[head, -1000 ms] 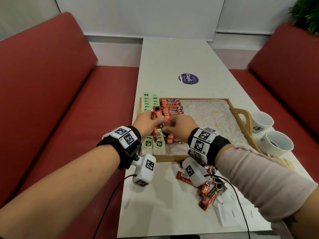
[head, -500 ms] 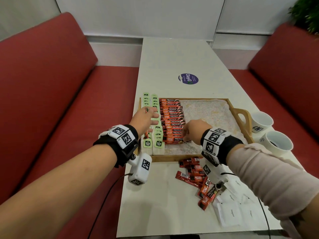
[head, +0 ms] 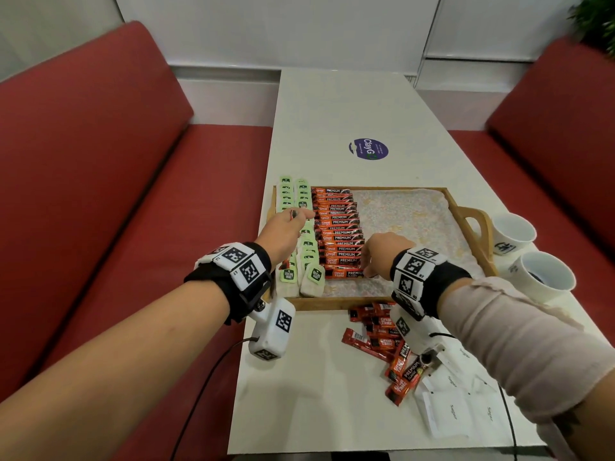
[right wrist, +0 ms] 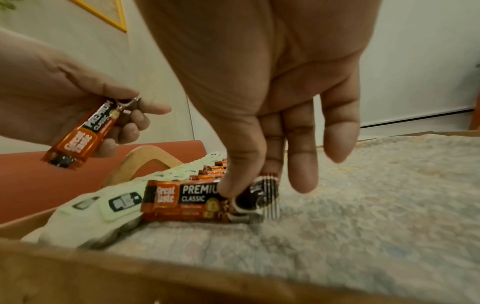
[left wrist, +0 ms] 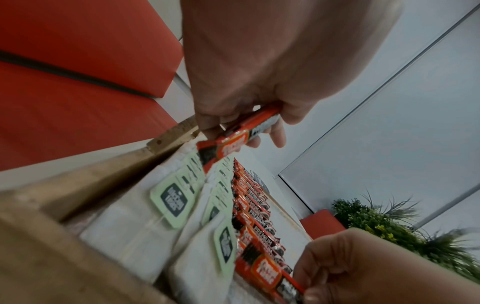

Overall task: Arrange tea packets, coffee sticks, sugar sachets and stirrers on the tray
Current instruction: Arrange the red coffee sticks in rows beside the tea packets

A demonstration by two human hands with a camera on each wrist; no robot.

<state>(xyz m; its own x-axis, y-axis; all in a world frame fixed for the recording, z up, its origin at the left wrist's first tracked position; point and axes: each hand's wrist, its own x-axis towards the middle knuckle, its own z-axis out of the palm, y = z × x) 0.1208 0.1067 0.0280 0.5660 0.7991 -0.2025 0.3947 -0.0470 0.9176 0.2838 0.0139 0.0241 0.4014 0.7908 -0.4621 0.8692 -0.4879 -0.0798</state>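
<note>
While the left hand hangs over the two columns of tea packets, its curled fingers hold a single coffee stick clear of the tray, the stick slanting down toward the green tags. The right hand sits at about four o'clock from the left one, over the near end of the coffee row; its thumb and first finger pinch the dark end of the nearest coffee stick, which lies flat on the tray liner, and the other fingers hang loose and fairly straight.

On the wooden tray, the tea packets fill the nine o'clock edge in two columns running from twelve to six. Just beside them, toward three o'clock, a column of coffee sticks lies crosswise, each overlapping the next, from the far rim almost to the near rim. The tray's three o'clock half shows only the patterned liner.

At six o'clock from the tray, on the white table, a loose heap of coffee sticks lies partly under the right wrist. White sugar sachets are scattered at about five o'clock of that heap, touching it. Two paper cups stand on the table at three o'clock of the tray, just outside its handle. A round purple sticker sits on the table at twelve o'clock, well apart from the tray.
</note>
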